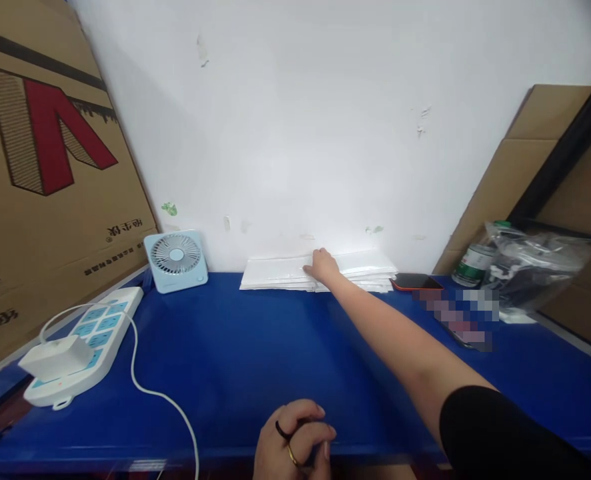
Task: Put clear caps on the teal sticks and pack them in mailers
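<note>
Right hand [323, 267] is on the white packets [280, 270] at centre frame, long axis left-right, can't tell if clamped; left hand [295, 440], fingers curled together, sits farther, bottom centre.

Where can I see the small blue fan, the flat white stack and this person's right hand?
Fan [176, 259]: head view, on its front centre.
White stack [275, 270]: head view, on its top, left of the hand.
Right hand [322, 268]: head view, on the back of it.
</note>
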Available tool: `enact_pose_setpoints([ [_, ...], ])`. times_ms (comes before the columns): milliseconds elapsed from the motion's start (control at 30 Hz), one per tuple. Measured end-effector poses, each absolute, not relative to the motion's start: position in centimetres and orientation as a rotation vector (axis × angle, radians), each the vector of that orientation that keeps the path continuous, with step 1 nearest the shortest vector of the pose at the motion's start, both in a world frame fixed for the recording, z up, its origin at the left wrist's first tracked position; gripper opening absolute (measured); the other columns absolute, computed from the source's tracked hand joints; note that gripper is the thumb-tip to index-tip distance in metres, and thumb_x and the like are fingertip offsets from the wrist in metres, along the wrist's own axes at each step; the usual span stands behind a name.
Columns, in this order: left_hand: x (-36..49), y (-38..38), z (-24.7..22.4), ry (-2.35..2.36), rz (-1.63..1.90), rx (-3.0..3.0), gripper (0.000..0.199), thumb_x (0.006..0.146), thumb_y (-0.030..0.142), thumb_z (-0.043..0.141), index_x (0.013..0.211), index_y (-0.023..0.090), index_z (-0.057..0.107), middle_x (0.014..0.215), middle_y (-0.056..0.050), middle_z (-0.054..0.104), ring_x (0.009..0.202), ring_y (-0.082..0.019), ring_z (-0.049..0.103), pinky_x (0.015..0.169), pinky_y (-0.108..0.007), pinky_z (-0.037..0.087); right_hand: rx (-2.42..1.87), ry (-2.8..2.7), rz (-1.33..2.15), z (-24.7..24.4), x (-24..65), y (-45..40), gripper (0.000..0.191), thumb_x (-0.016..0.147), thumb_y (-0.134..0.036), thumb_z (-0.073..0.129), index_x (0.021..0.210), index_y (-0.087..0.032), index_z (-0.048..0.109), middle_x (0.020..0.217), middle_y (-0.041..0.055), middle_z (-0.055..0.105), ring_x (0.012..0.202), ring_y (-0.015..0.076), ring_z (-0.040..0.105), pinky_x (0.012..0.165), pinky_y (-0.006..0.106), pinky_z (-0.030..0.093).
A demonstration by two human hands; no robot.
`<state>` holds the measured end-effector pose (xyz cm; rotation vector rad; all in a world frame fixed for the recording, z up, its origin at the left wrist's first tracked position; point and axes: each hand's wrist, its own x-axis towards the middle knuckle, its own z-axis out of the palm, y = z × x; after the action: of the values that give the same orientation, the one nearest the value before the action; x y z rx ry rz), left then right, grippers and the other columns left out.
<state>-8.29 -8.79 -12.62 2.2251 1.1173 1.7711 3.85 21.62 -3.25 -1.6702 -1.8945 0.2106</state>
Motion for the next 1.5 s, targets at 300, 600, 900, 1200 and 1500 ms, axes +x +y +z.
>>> enact_pose_setpoints([
  [300, -7.6, -8.8, -11.4, 1.249, 1.673, 2.095, 0.015, 0.079, 0.019, 0.051, 0.085, 0.026, 0.063, 0.09, -0.008, 0.061, 0.07, -0.016, 0.061, 0.061, -0.028, 0.053, -1.807, -2.621, -0.379, -0.6, 18.1, 20.1, 0.059, 0.066, -0.01, 0.06, 0.124, -0.021, 0.053, 0.128, 0.0114, 0.053, 0.117, 0.0268, 0.047, 0.094, 0.037, 0.036],
  [600, -5.7, -6.7, -9.5, 1.045, 1.323, 1.373, 0.037, 0.08, 0.029, 0.059, 0.116, 0.023, 0.052, 0.116, -0.011, 0.057, 0.089, -0.018, 0.062, 0.071, -0.03, 0.053, -1.975, -2.308, -0.607, -0.1, 20.8, 16.4, 0.036, 0.09, -0.023, 0.035, 0.119, -0.018, 0.055, 0.107, 0.0146, 0.066, 0.092, 0.0291, 0.062, 0.071, 0.036, 0.042],
  [900, -0.2, -0.9, -8.7, 0.856, 1.448, 0.548, 0.034, 0.08, 0.026, 0.062, 0.112, 0.024, 0.05, 0.129, -0.007, 0.052, 0.12, -0.017, 0.049, 0.097, -0.031, 0.045, -1.423, -2.387, -0.217, -6.9, 17.6, 4.4, 0.036, 0.086, -0.022, 0.045, 0.118, -0.025, 0.059, 0.107, 0.0052, 0.069, 0.088, 0.0217, 0.066, 0.072, 0.03, 0.048],
  [1200, 0.2, 2.8, -5.8, 0.812, 2.006, 0.791, 0.068, 0.08, 0.028, 0.06, 0.139, 0.03, 0.025, 0.116, -0.004, 0.059, 0.104, -0.014, 0.058, 0.091, -0.028, 0.046, -1.019, -2.3, 0.555, -8.0, 20.9, 3.6, 0.091, 0.058, -0.046, 0.078, 0.138, -0.026, 0.038, 0.14, 0.0117, 0.041, 0.128, 0.0303, 0.039, 0.104, 0.048, 0.033],
  [1500, 0.8, 3.5, -2.1, 0.783, 2.07, 0.786, 0.055, 0.078, 0.032, 0.063, 0.128, 0.026, 0.042, 0.117, -0.005, 0.059, 0.103, -0.015, 0.059, 0.089, -0.028, 0.046, -1.094, -2.267, 0.733, -9.8, 21.0, 4.6, 0.117, 0.049, -0.05, 0.081, 0.145, -0.024, 0.02, 0.146, 0.0147, 0.03, 0.133, 0.0326, 0.03, 0.107, 0.05, 0.028],
])
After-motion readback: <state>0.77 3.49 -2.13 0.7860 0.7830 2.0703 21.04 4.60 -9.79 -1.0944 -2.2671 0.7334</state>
